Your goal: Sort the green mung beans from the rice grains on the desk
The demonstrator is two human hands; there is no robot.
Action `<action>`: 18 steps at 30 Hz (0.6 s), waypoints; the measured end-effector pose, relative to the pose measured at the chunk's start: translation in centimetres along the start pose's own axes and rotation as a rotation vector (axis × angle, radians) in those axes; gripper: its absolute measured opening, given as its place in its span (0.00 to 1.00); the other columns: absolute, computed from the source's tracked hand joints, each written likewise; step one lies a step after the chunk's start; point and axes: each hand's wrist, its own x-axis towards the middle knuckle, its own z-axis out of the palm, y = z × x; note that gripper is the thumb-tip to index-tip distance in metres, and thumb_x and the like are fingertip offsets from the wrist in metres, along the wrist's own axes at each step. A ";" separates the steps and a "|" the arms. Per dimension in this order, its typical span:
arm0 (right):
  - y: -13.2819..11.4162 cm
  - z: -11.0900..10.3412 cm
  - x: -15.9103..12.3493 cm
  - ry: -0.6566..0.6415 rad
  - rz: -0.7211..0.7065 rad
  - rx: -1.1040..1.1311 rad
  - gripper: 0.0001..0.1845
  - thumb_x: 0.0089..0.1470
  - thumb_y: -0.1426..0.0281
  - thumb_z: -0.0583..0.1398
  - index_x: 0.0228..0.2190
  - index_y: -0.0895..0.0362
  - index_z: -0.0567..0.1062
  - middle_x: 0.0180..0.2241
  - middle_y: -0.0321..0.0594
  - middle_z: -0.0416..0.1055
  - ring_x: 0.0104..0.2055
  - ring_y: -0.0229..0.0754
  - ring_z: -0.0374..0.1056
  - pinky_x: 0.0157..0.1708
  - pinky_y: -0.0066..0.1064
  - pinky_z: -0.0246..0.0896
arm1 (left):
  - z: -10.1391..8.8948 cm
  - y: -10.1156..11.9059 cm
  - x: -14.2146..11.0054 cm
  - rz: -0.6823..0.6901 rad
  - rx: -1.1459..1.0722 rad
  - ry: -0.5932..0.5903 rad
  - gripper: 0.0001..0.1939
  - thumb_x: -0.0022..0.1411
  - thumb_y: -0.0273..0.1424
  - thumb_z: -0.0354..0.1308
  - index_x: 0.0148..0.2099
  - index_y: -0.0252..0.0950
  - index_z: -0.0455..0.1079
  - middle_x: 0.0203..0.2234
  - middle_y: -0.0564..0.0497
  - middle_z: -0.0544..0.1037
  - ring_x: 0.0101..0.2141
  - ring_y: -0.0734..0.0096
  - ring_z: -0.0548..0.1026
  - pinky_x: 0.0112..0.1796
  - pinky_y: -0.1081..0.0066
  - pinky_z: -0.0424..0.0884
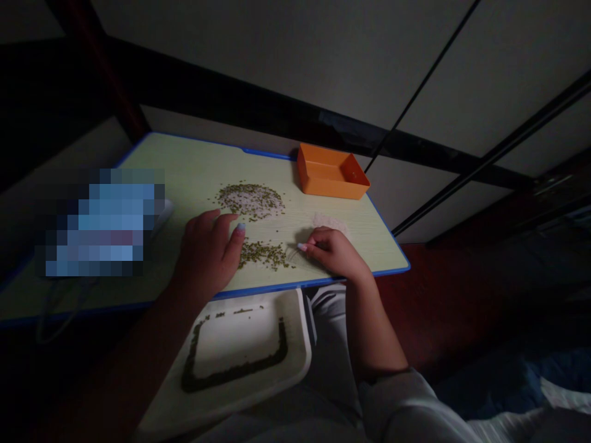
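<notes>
A mixed pile of small green beans and white grains lies mid-table. Nearer the front edge is a spread of mostly green beans. My left hand rests at the left end of that spread, thumb apart from the fingers, and nothing shows in it. At the right, my right hand has thumb and fingertips pressed together low over the tabletop; whatever is between them is too small to make out. Just behind it sits a small patch of pale grains.
An orange open box stands at the table's back right. A white tub with green beans along its inner edges is below the front edge of the blue-rimmed table. A blurred-out screen is at left, with a cable hanging down.
</notes>
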 end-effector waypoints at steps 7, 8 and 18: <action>0.3 0.4 0.4 0.036 0.023 -0.027 0.18 0.65 0.67 0.66 0.23 0.55 0.73 0.28 0.36 0.70 0.34 0.39 0.65 0.38 0.33 0.56 | -0.6 0.4 0.2 0.004 -0.017 -0.027 0.22 0.73 0.43 0.42 0.55 0.43 0.73 0.53 0.37 0.78 0.60 0.42 0.73 0.63 0.40 0.68; 0.3 0.4 0.4 0.047 0.029 -0.034 0.17 0.65 0.68 0.66 0.24 0.56 0.73 0.28 0.36 0.70 0.34 0.39 0.65 0.37 0.33 0.56 | -0.6 0.4 0.1 0.006 -0.016 -0.027 0.23 0.74 0.44 0.42 0.56 0.42 0.73 0.53 0.36 0.78 0.60 0.42 0.73 0.63 0.40 0.68; 0.7 -0.3 0.1 0.057 0.081 -0.062 0.18 0.65 0.68 0.64 0.23 0.56 0.73 0.25 0.35 0.67 0.29 0.37 0.60 0.32 0.31 0.50 | -0.6 0.5 0.1 -0.016 -0.021 -0.036 0.22 0.74 0.44 0.44 0.56 0.41 0.73 0.54 0.36 0.77 0.60 0.44 0.73 0.64 0.41 0.67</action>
